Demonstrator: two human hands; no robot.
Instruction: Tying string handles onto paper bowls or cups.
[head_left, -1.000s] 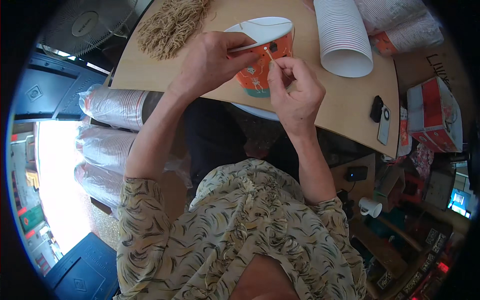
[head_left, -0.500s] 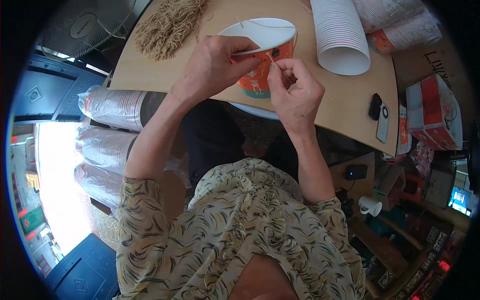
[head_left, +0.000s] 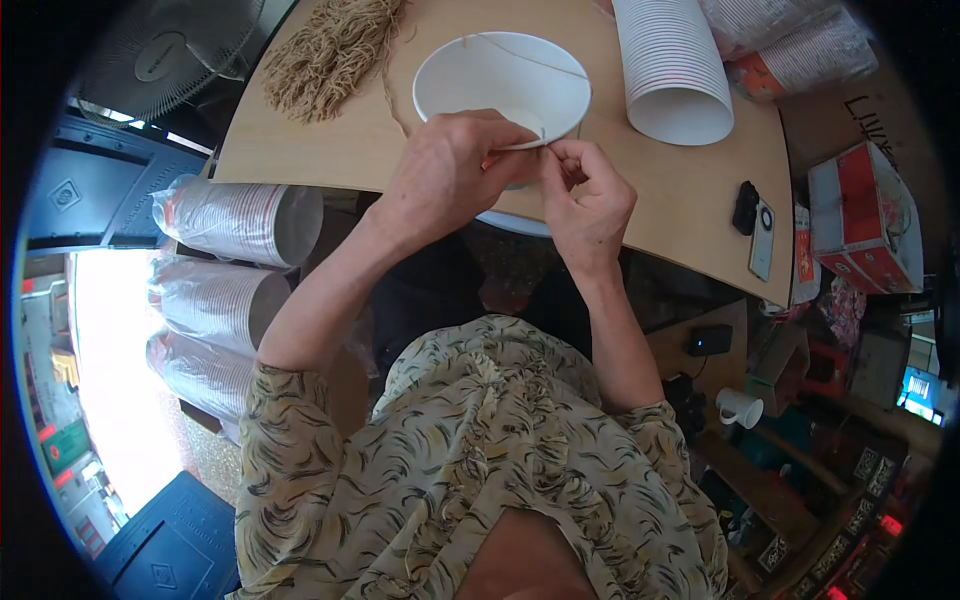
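A paper bucket [head_left: 480, 88], white inside, is tilted so that its mouth faces me over the near edge of the table. A thin tan cord [head_left: 532, 60] crosses its mouth from the far rim to the right side. My left hand [head_left: 448, 170] is closed on the near rim, thumb and fingers on either side of the wall. Close against it, my right hand [head_left: 592, 205] pinches at the rim, where a short cord end pokes up; the fingertips hide most of what they hold. The bucket's printed outside is almost wholly hidden.
A heap of tan cords [head_left: 335, 60] lies far left on the table [head_left: 690, 220], beside a fan [head_left: 165, 60]. Nested white buckets [head_left: 675, 65] lie to the right, with a phone [head_left: 762, 245] nearer. Plastic-wrapped stacks [head_left: 220, 220] sit below the table's left side.
The bucket has tipped toward me, so its inside shows and its orange printed side has gone from sight. My hands have come together at the near rim, the right pressing in with the cord.
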